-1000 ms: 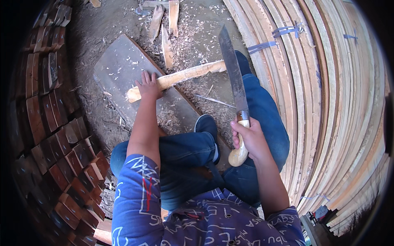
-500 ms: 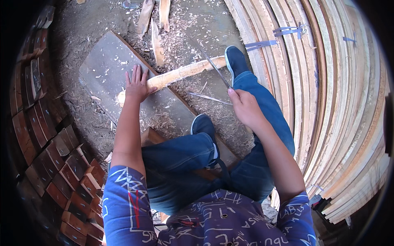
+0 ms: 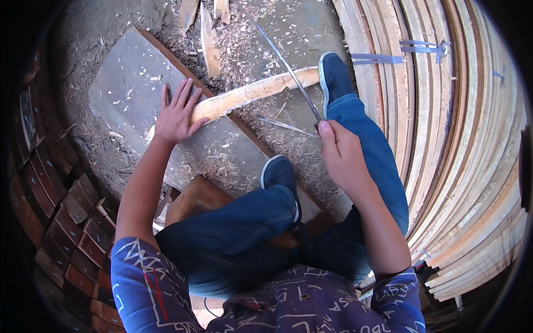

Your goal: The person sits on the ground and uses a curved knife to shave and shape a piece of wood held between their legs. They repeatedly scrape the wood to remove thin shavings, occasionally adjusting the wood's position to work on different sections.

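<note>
Wooden strip [image 3: 255, 94] is pressed by spread left hand [image 3: 176, 117]; knife [image 3: 290, 71], clamped in right hand [image 3: 342, 155], was turned edge-on, seemingly for cutting.

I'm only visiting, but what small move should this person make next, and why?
Perhaps tuck in the left thumb. It sticks out beside the palm, on the side toward the knife in the right hand; the blade crosses the wood strip in this view, while the left hand lies spread over strip and plank.
</note>
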Demonstrator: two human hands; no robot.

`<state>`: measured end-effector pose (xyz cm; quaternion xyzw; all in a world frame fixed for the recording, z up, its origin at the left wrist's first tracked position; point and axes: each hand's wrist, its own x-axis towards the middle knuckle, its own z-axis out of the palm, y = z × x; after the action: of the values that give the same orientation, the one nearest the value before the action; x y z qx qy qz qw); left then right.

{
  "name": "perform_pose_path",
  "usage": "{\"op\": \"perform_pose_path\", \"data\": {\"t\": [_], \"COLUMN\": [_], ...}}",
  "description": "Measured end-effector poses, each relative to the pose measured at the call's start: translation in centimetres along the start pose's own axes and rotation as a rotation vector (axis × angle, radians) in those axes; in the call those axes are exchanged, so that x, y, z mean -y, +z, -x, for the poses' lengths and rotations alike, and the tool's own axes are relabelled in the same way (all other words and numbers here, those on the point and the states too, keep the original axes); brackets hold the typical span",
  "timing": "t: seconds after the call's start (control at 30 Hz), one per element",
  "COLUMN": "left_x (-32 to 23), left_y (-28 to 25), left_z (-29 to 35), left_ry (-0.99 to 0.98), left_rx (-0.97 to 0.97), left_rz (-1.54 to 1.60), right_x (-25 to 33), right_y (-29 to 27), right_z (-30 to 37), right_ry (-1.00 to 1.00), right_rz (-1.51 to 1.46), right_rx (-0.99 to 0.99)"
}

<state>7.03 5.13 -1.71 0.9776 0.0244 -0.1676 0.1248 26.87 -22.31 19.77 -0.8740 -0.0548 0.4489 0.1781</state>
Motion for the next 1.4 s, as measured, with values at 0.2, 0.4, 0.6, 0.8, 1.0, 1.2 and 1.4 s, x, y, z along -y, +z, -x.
{"op": "perform_pose_path", "data": {"t": [0.2,0.4,0.6,0.8,1.0,1.2,1.4], "left_x": [0.3,0.1,0.2,-0.3,0.2,-0.3,-0.4], "left_y": [0.0,-0.4,-0.4,0.1,-0.1,0.2,-0.5], "left_z": [0.2,0.2,0.7,0.0,0.9,0.3,1.3], "left_ry": [-0.001,-0.005,-0.022,-0.032,-0.039,-0.053,-0.064], "left_rx": [-0.056,-0.049,-0.037,-0.034,-0.043,-0.176,-0.120], "left_rz": [0.024,0.023,0.011,0.026,0.027,0.052,0.126], "right_x": [-4.6,-1.0,-0.3,-6.4,2.4,-7.5,-0.2], "right_y": [2.3,1.5,2.1,3.1,2.1,4.0,2.2], "right_z": [-0.9,1.4,1.0,0.1,2.0,-0.4,1.2], "right_ry": [0.065,-0.016,-0.057,-0.036,-0.150,0.159,0.035], "right_rz": [0.267,0.196,0.217,0.305,0.045,0.337,0.140], "right_rx": [-0.009,-0.011,-0.038,-0.116,-0.043,-0.090,-0.069]}}
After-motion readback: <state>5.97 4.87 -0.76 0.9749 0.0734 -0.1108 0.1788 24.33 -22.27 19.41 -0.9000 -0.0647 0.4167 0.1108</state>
